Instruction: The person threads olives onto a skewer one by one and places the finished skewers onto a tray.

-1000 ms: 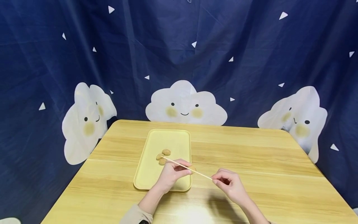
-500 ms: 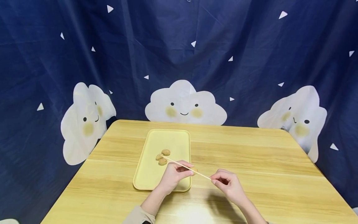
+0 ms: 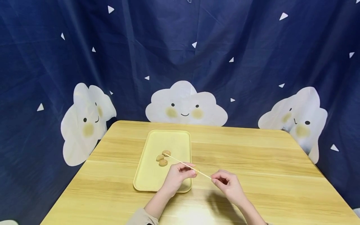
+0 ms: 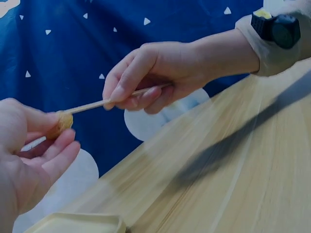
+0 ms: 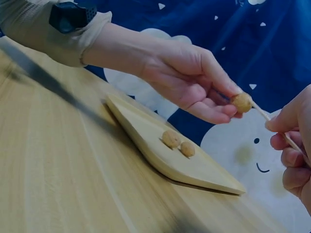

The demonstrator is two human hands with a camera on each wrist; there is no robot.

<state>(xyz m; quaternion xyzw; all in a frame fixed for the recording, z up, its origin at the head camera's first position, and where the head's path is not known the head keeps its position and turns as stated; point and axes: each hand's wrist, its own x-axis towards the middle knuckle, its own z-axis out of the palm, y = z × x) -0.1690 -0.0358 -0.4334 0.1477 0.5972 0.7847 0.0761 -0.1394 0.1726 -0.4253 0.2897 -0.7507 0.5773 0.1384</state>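
Observation:
My left hand (image 3: 177, 177) pinches a small, rough golden-brown ball (image 4: 63, 124) between thumb and fingers. It hangs over the near right corner of the yellow tray (image 3: 149, 143). A thin wooden skewer (image 3: 180, 161) runs into the ball, and a pale length of it shows beyond the left fingers in the left wrist view. My right hand (image 3: 230, 187) pinches the skewer's other end between thumb and forefinger, right of the tray. On the tray sit three similar balls, among them the far ball (image 3: 166, 153), the left ball (image 3: 160, 157) and the near ball (image 3: 163, 162).
The wood-grain table (image 3: 253, 153) stretches out right of the tray. Behind it hangs a dark blue curtain (image 3: 168, 47) with white clouds and triangles. A dark watch (image 4: 284, 30) is on the right wrist, a dark band (image 5: 73, 18) on the left.
My left hand has shifted slightly right and my right hand slightly left, so they stand a little closer. The skewer's far tip now overlaps the far ball instead of the left ball.

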